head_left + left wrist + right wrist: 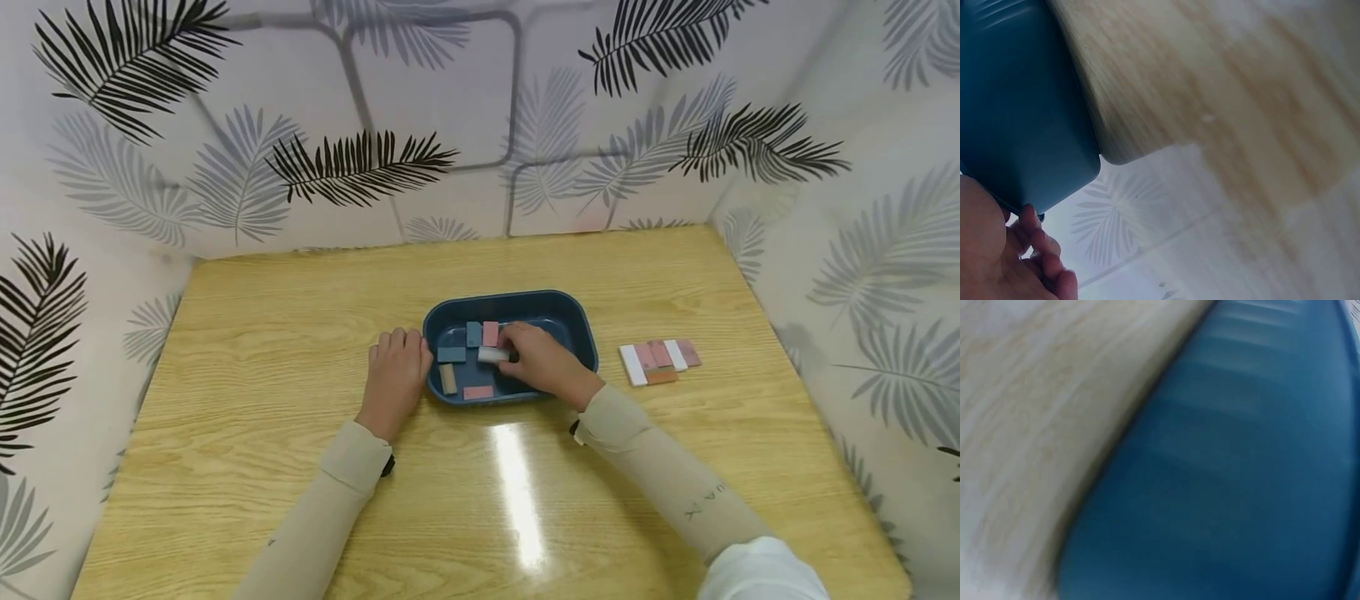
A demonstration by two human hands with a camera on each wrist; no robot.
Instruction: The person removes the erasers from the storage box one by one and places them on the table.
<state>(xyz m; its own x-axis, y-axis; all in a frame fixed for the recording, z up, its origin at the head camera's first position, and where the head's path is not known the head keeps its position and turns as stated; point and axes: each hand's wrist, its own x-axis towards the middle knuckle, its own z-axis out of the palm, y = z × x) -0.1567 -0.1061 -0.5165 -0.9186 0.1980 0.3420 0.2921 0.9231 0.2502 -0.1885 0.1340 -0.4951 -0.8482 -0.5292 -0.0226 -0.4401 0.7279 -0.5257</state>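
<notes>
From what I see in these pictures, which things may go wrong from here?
The right hand seems to pinch a white block close to a pink block; it might bump that neighbour. The left hand is against the left end of the blue tray; a push might shift it. The right sleeve passes near the row of pieces and might brush them.

Head camera looks forward and down across the worktop point(285, 317); both wrist cameras, close in, share the blue tray point(1029, 106).
</notes>
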